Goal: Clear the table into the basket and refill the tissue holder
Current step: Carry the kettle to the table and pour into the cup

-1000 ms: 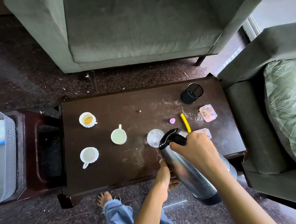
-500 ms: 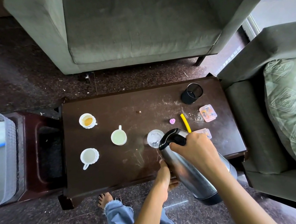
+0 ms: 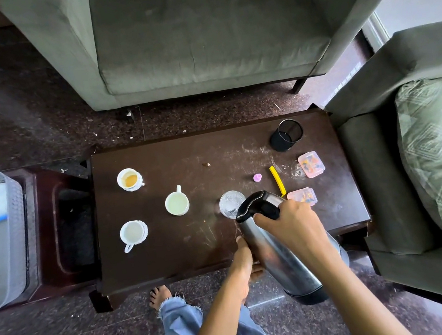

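The right hand [image 3: 291, 222] grips the tilted steel flask [image 3: 283, 266] near its top; the left hand [image 3: 241, 257] cups its body, probably sharing the weight.

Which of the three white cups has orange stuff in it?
The back-left cup: it holds orange-brown liquid. The mug in the middle and the front-left cup both look pale inside.
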`<state>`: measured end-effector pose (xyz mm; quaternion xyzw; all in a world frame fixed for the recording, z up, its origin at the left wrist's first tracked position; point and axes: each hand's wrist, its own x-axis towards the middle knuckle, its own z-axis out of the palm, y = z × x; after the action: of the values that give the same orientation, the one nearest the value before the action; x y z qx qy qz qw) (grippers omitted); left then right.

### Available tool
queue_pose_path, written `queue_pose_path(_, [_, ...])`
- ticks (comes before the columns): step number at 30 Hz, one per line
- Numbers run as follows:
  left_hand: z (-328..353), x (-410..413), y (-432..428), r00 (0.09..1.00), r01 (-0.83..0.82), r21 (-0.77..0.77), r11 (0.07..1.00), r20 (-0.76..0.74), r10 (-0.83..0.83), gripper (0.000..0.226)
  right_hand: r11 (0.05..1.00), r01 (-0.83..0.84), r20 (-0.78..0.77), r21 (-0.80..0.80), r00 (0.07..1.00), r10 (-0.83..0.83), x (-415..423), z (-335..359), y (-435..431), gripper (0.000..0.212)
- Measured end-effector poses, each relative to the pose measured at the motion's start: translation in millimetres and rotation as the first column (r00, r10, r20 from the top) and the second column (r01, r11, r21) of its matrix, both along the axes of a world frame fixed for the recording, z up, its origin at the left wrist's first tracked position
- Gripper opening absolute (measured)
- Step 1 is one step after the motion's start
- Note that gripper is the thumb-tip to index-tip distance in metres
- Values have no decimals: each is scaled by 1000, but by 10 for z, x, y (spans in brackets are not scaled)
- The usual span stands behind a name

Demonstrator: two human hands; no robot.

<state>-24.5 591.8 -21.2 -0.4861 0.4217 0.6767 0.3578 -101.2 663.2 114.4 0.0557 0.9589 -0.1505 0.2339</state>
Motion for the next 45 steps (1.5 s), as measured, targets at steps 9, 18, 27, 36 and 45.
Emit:
queue_pose_path(9, [-81,29,32,999,31,-37,999,-10,-32,60,999,21,-19,-33,1000,-22,41,6,73,44])
queue_pose_path(18, [-101,28,-78,979,159,-132,978,-107,-173,76,970,108,-41,-216,992,-120,239,-44,327,48])
queue_pose_path(27, [-274,66,-166,944,190,-190,963,-232,-232,90,855,280,-22,-437,947,-321,567,-439,714,50])
queue_pose_path(36, [-211,146,-396,934,55,-265,963,-327,-143,53,595,337,36,-730,888,-459,900,-651,688,56])
queue_pose_path(45, [379,58,-1134,872,-332,-252,909,-449,194,33,473,178,-42,-863,907,-419,878,-332,84,57])
